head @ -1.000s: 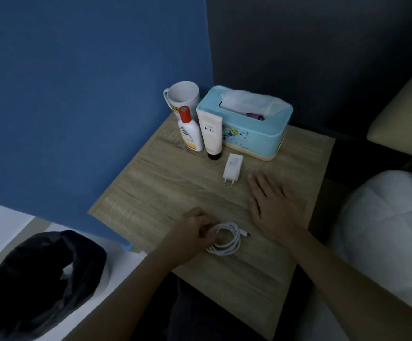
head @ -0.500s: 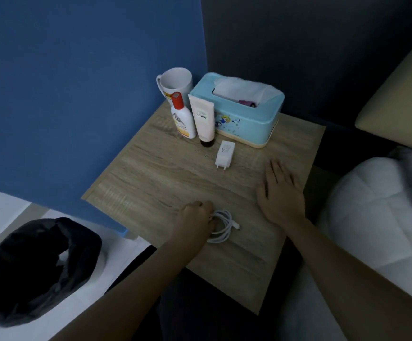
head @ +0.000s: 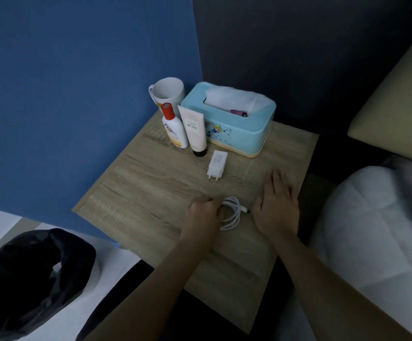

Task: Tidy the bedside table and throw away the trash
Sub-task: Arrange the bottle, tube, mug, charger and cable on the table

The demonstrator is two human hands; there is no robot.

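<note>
Curling left hand (head: 203,214) fingers around coiled white cable (head: 233,214) on bedside table (head: 150,183); right hand (head: 277,207) flat, fingers together.

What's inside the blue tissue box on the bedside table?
White tissue bulges out of the tissue box through its top opening, with a small pink object at the opening's near edge. Anything deeper is hidden by the box walls.

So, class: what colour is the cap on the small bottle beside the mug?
Red, on a white bottle, seen in the head view.
</note>
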